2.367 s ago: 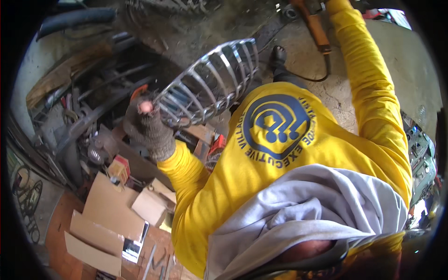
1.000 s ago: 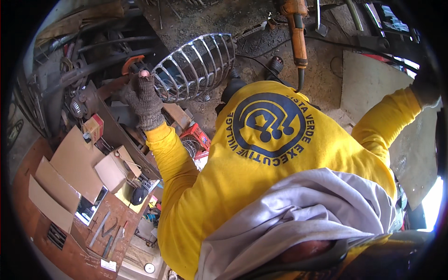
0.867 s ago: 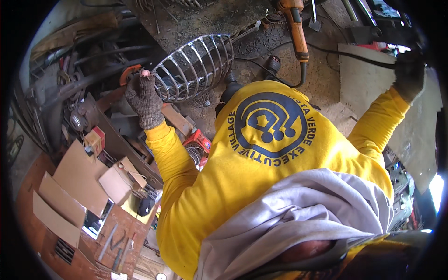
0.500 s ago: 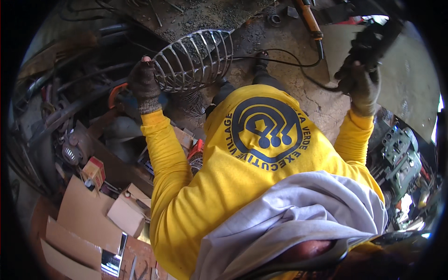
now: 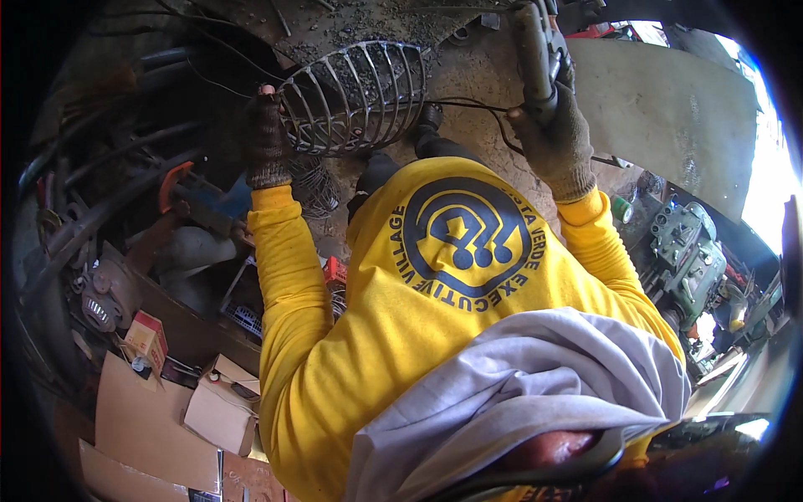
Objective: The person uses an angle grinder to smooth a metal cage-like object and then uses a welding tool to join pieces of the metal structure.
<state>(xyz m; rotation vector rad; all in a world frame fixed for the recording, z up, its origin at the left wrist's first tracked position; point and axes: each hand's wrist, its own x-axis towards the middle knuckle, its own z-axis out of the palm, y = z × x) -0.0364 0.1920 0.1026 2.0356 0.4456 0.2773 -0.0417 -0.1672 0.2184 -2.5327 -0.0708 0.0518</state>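
My left hand, in a dark knit glove with a bare fingertip showing, is closed on the end of a curved metal cage. The cage is made of bent ribs joined to long bars and is held tilted over the worktable. On the right, my gloved right hand is closed around the lower part of a grey tool with a long, rounded body. Its upper end reaches the picture's top edge, and its exact kind cannot be made out. Apart from the cage, the tool is close to its right side.
Dark scraps litter the worktable. A black cable runs behind the cage. A large grey sheet and green machine stand right. Metal bars and cardboard boxes crowd the left.
My right hand has swung left toward the cage, now with the grey tool in it; earlier it was at a dark object farther right. The orange-handled tool is no longer visible. The cage shifted slightly.
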